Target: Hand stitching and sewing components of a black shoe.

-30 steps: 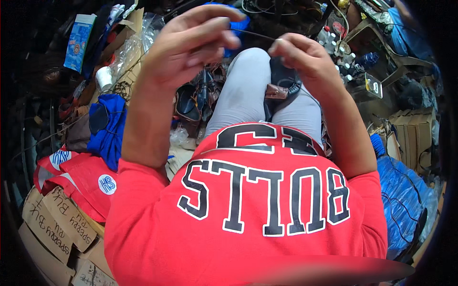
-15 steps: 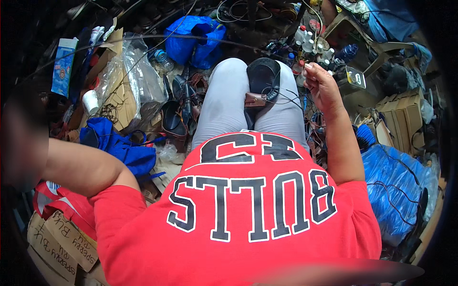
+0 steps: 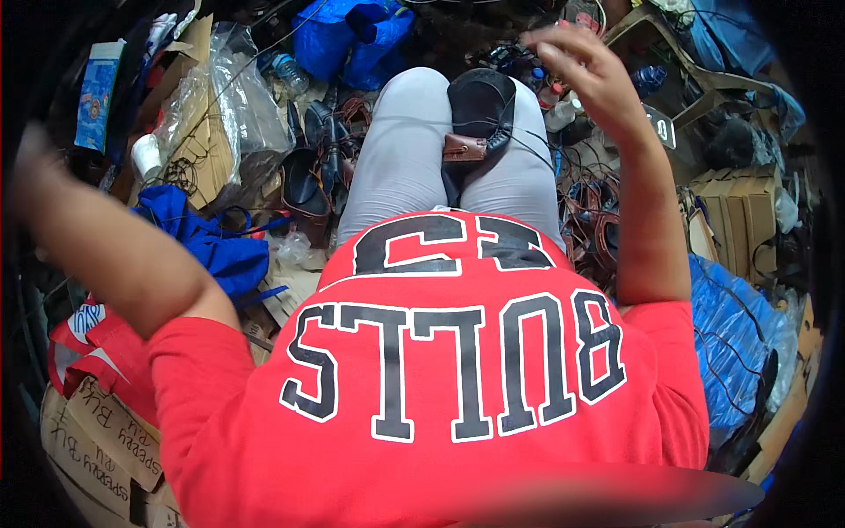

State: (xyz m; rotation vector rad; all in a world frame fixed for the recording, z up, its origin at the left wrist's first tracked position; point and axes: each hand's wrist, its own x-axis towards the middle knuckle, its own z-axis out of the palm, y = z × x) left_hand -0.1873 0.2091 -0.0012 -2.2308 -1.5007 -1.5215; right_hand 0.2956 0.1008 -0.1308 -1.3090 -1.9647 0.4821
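A dark shoe (image 3: 481, 99) rests between my grey-trousered knees, its toe pointing away from me. Brown leather (image 3: 465, 148) with stitching shows at its near end, and dark thread (image 3: 532, 162) trails from it across my right thigh. My right hand (image 3: 588, 77) is raised beyond and to the right of the shoe, above some small bottles. Its fingers are stretched out and slightly blurred, and I see nothing in them. Far out at the left rim, my left hand (image 3: 37, 167) is smeared by motion and partly lost in the dark, so its fingers cannot be made out.
Left of my legs lie more dark shoes (image 3: 308, 180), a blue cloth bag (image 3: 207, 242), clear plastic (image 3: 251, 106) and cardboard. A blue plastic bag (image 3: 352, 40) stands ahead. At the right are a cardboard stack (image 3: 735, 224) and a blue plastic-wrapped bundle (image 3: 731, 343).
My right hand has moved up and away from me, its fingers going from bunched to stretched. My left forearm has swung upward at the left rim. The shoe stays between my knees.
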